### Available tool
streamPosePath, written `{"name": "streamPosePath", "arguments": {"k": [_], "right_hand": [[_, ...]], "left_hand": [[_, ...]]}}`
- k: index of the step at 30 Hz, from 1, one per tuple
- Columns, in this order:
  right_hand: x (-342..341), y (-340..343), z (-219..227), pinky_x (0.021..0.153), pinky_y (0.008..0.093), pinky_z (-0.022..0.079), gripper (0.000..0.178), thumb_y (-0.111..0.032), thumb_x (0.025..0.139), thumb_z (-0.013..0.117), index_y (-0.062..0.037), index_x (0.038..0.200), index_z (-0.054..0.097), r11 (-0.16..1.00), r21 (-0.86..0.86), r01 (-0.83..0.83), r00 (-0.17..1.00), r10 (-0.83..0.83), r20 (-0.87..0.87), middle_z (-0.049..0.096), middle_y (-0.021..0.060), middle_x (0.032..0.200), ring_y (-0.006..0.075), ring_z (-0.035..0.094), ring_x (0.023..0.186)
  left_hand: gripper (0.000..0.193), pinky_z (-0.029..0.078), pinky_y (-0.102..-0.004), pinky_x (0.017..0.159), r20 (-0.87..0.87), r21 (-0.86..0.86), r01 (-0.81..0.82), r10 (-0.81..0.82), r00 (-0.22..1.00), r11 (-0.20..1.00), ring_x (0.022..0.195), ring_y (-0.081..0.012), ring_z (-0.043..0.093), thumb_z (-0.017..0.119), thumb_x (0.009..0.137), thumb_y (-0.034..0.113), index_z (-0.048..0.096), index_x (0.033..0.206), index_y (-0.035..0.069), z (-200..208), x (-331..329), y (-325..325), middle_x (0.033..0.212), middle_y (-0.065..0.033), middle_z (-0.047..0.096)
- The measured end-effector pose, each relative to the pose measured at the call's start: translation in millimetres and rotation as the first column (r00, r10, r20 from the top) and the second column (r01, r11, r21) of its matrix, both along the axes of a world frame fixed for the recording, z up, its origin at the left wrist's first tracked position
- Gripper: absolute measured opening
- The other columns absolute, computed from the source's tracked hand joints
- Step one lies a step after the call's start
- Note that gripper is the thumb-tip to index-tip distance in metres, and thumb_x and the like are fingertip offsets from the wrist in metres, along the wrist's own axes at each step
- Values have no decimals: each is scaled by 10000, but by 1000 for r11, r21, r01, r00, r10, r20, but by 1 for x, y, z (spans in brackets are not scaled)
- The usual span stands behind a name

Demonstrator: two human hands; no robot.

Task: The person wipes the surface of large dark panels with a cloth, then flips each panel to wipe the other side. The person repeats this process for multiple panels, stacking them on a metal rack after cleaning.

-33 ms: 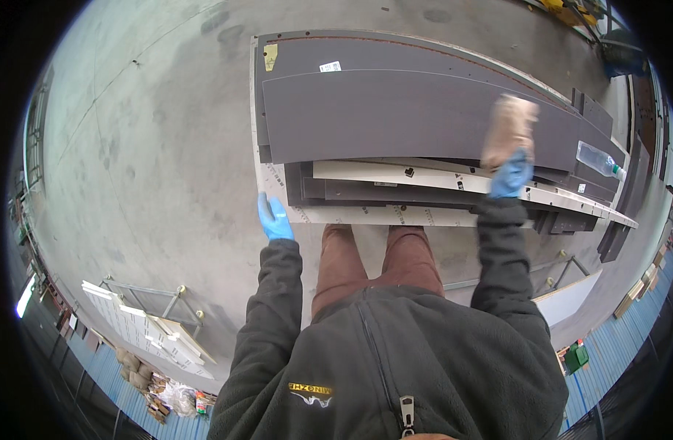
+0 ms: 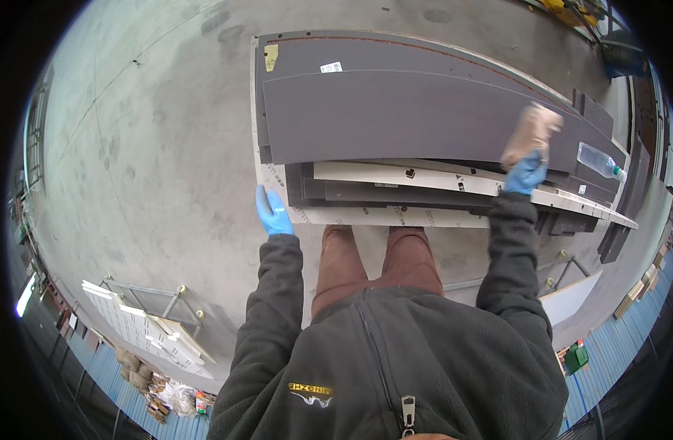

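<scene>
My right hand [image 2: 526, 173], in a blue glove, is closed on a crumpled beige cloth [image 2: 531, 134], slightly smeared by motion. The cloth lies over the right part of a long dark grey panel [image 2: 395, 117], the top one of a stack. My left hand [image 2: 275, 211], gloved in blue too, is off the stack's near left corner with fingers apart and nothing in them. It is beside the pale printed board [image 2: 336, 215] under the stack. Below the grey panel's near edge, a white strip [image 2: 366, 170] and other dark panels [image 2: 395, 193] stick out.
A clear plastic bottle [image 2: 597, 160] lies on the stack's right end. White labels and a yellow tag [image 2: 271, 57] sit on the far panel. Wheeled racks [image 2: 157, 308] stand behind me to the left and right on the grey concrete floor [image 2: 168, 147].
My right hand has moved right and slightly nearer with the cloth over the panel. My left hand has shifted slightly away from me, near the corner.
</scene>
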State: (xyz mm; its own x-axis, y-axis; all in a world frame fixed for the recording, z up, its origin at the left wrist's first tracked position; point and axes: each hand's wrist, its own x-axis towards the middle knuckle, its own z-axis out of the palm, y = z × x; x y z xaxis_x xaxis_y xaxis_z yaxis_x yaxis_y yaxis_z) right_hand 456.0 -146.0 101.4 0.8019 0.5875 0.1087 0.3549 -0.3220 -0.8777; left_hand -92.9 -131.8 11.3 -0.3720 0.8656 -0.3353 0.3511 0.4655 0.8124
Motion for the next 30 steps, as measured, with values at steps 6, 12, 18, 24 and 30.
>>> {"name": "streamPosePath", "arguments": {"k": [6, 12, 18, 24, 30], "right_hand": [[126, 43, -65, 936, 337, 536, 595, -519, 1091, 505, -5, 1368, 618, 965, -205, 162, 906, -63, 418, 690, 133, 1191, 256, 665, 1036], [-23, 137, -18, 994, 544, 543, 593, -439, 1091, 385, -38, 1528, 414, 766, -583, 272, 891, 29, 453, 618, 269, 1324, 433, 656, 1143], [-211, 187, -42, 1242, 577, 295, 721, -527, 1031, 502, -1, 1524, 487, 864, -395, -313, 635, 500, 589, 418, 279, 1609, 467, 398, 1488], [-357, 210, -72, 1305, 593, 127, 807, -493, 890, 721, 12, 1490, 529, 676, -464, -572, 457, 732, 504, 368, 287, 1647, 457, 259, 1577], [-424, 244, -28, 1215, 529, 309, 604, -438, 961, 634, -7, 1384, 612, 380, -446, -810, 340, 925, 171, 543, 241, 1517, 377, 454, 1464]], "left_hand": [[655, 295, -404, 1257, 604, -201, -211, 290, 742, 957, 1522, -261, 370, 463, 1135, 376, 311, 1615, -42, 49, 47, 91, 1658, -155, 382], [825, 268, -359, 1240, 577, -153, 152, -36, 816, 977, 1501, -203, 352, 408, 1125, 545, 145, 1681, -5, 44, 38, 97, 1698, -104, 305], [1002, 274, -301, 1174, 851, -129, 107, 54, 523, 986, 1394, -213, 411, 390, 1048, 735, 169, 1679, -10, 42, 27, 93, 1656, -72, 361], [1049, 231, -383, 1243, 910, -148, 169, 67, 409, 974, 1483, -265, 362, 344, 1010, 806, 210, 1667, -1, 58, 23, 104, 1652, -115, 377], [871, 356, -450, 1223, 917, -211, 161, 138, 375, 964, 1440, -276, 467, 351, 1062, 717, 343, 1627, 54, 27, 0, 96, 1574, -155, 505]]}}
